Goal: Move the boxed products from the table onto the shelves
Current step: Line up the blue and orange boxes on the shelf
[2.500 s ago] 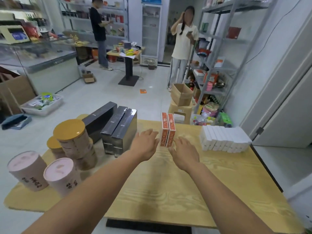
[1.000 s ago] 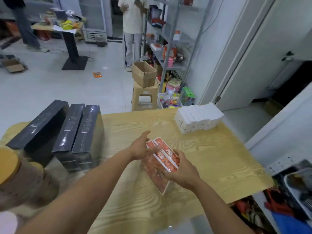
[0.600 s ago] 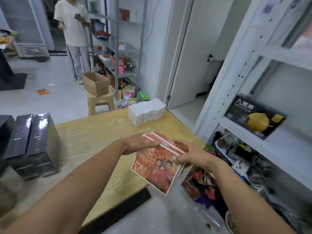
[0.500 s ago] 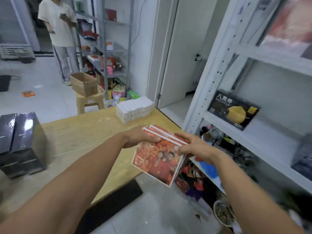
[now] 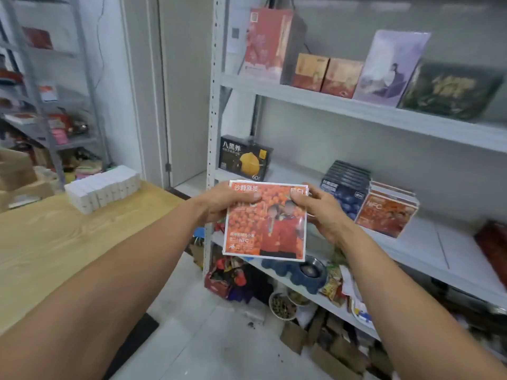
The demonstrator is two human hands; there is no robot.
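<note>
Pinching stiff, light-looking orange boxes [image 5: 264, 229], perhaps two, at the top corners with left hand [image 5: 225, 200] and right hand [image 5: 319, 212].

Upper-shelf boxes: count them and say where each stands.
5, left to right: a tall red box, a small orange box, a second orange box beside it, a pale purple box, a dark green box. More may sit beyond the frame edge.

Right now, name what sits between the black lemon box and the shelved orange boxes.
Head view: bare shelf, then a stack of dark blueberry boxes.
</note>
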